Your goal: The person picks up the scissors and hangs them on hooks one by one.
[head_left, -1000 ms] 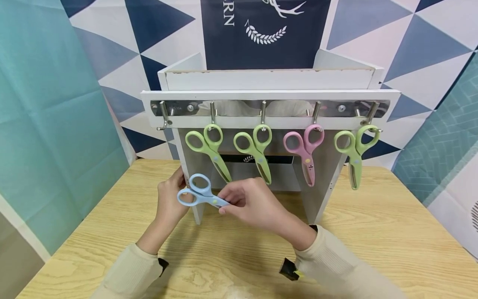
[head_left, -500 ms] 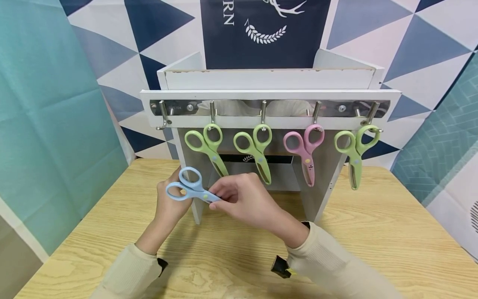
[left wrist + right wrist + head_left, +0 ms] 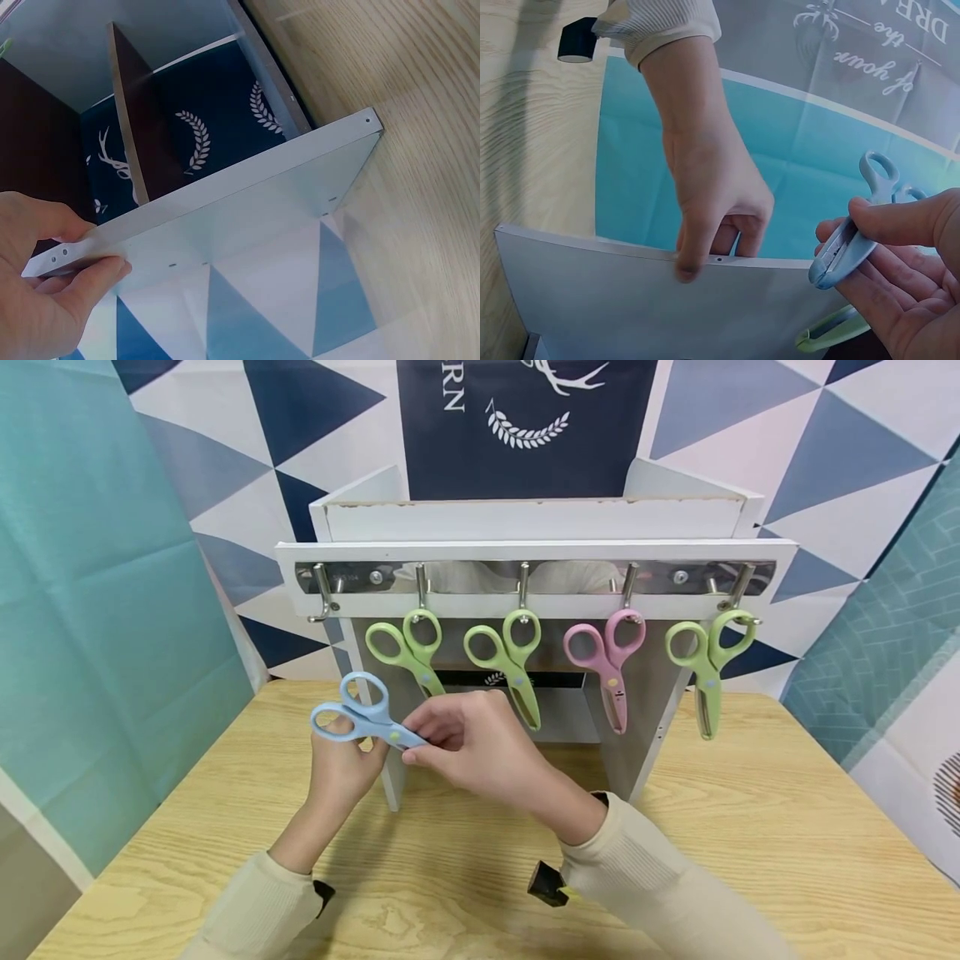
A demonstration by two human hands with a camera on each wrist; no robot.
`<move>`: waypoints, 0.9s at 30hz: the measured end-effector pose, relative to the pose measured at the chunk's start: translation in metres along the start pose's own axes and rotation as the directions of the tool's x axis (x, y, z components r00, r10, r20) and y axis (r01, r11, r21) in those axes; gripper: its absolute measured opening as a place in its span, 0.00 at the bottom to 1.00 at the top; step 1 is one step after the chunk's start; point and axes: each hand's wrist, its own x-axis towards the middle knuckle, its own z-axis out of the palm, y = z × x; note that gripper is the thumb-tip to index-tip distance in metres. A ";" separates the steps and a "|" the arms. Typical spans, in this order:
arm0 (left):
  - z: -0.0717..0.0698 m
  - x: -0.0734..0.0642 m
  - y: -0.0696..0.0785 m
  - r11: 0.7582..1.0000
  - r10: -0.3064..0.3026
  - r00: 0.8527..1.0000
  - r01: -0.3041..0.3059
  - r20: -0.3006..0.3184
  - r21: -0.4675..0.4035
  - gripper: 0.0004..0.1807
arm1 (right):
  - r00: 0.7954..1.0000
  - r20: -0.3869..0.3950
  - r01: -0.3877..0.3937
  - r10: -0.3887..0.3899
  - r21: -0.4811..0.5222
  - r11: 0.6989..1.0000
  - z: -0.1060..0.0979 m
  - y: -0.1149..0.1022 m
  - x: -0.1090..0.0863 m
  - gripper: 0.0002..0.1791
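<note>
My right hand (image 3: 487,747) pinches light blue scissors (image 3: 375,727) by the blade end. Their handle loops point up and left, in front of my left hand (image 3: 337,772) in the head view. That left hand grips the front edge of the white side panel (image 3: 232,196), thumb on one face and fingers on the other in the left wrist view. The blue scissors are below the leftmost metal hook (image 3: 322,597), apart from it. Three green scissors (image 3: 517,664) and one pink pair (image 3: 611,664) hang by a loop from the other hooks.
The hooks sit on a shiny metal strip (image 3: 472,578) fixed to a white board across the shelf unit (image 3: 532,522). The unit stands on a wooden table (image 3: 757,827). Patterned cloth (image 3: 720,443) hangs behind, teal cloth (image 3: 97,577) to the left.
My right hand has moved left and up with the blue scissors, whose loops now overlap my left hand in the head view. The left hand keeps its grip on the panel.
</note>
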 end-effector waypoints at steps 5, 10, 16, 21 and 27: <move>0.000 0.000 0.000 0.998 -0.039 0.999 0.040 0.007 -0.052 0.08 | 1.000 -0.006 0.005 -0.005 0.013 1.000 0.001 -0.002 0.005 0.07; 0.001 0.001 -0.001 0.999 -0.026 1.000 0.026 -0.011 -0.024 0.08 | 0.999 -0.022 0.028 -0.028 -0.009 1.000 0.000 -0.005 0.009 0.07; 0.002 0.002 -0.002 0.998 0.026 0.999 -0.024 -0.024 0.057 0.04 | 0.998 -0.037 0.054 -0.055 -0.035 0.998 -0.004 -0.009 0.016 0.07; 0.002 0.003 -0.002 0.999 0.011 1.000 -0.010 -0.027 0.047 0.05 | 0.996 -0.045 0.079 -0.082 -0.055 0.995 -0.007 -0.015 0.021 0.08; 0.002 0.002 -0.002 1.000 0.000 1.000 0.000 -0.018 0.028 0.07 | 0.995 -0.039 0.090 -0.092 -0.057 0.994 -0.006 -0.021 0.024 0.08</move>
